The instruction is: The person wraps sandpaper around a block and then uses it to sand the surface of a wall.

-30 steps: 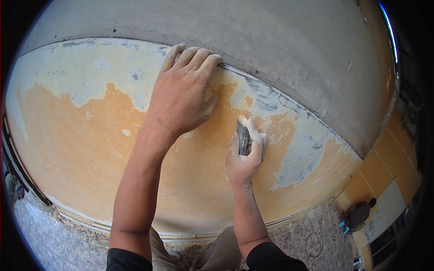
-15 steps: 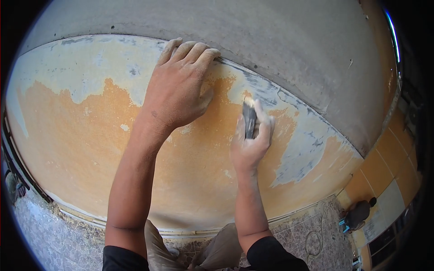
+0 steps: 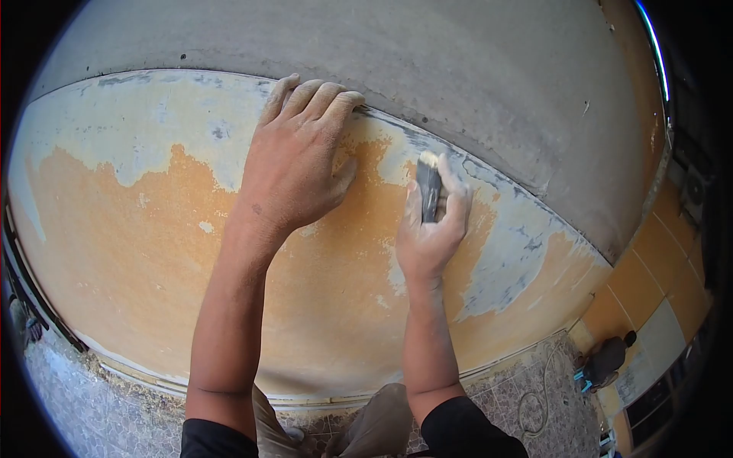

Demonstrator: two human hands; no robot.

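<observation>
My left hand (image 3: 296,156) lies on the upper part of a low wall (image 3: 229,305). Its fingers are bent over the top edge, with the thumb apart against the orange paint. Pale dust coats its fingers. To its right, my right hand (image 3: 431,233) is closed around a dark scraper (image 3: 429,187) with a light-coloured tip. The scraper points upward, its tip against or just over the wall near a pale stripped patch (image 3: 504,267); contact cannot be made out. Flaking orange paint borders the whitish-grey bare areas.
A grey surface (image 3: 366,46) extends beyond the wall's top edge. Stone-patterned paving (image 3: 160,408) lies below, with a coiled hose (image 3: 532,412) at right. Another person (image 3: 607,360) is at the far right, near orange tiles (image 3: 637,267). A dark rail (image 3: 38,290) runs down the left.
My right hand and the scraper have moved up and slightly right across the wall. My left hand keeps its place on the edge. The view has shifted a little.
</observation>
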